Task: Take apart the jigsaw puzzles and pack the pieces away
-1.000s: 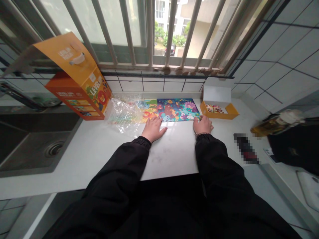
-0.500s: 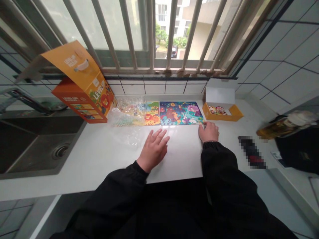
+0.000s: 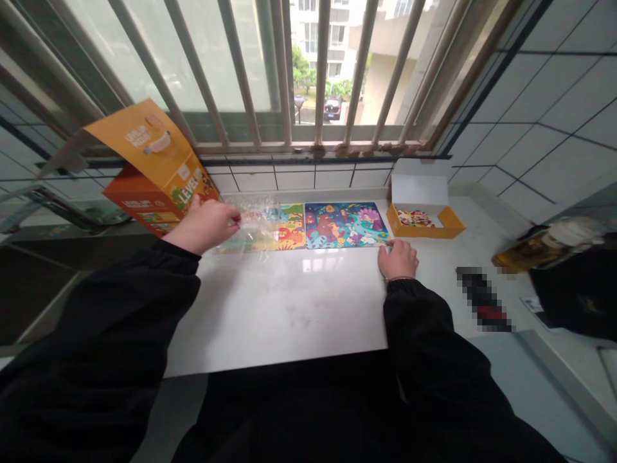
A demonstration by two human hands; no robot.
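Clear plastic wrap (image 3: 250,222), hard to make out, pinched by left hand (image 3: 205,225); right hand (image 3: 398,259) curled, contents hidden.

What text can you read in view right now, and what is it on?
"LEVEL UP": side of the orange box, partly hidden by the left hand.
White words on the box's open flap: too blurred to read.
Small print on the box front: unreadable.
Puzzles, small tray: no legible text.
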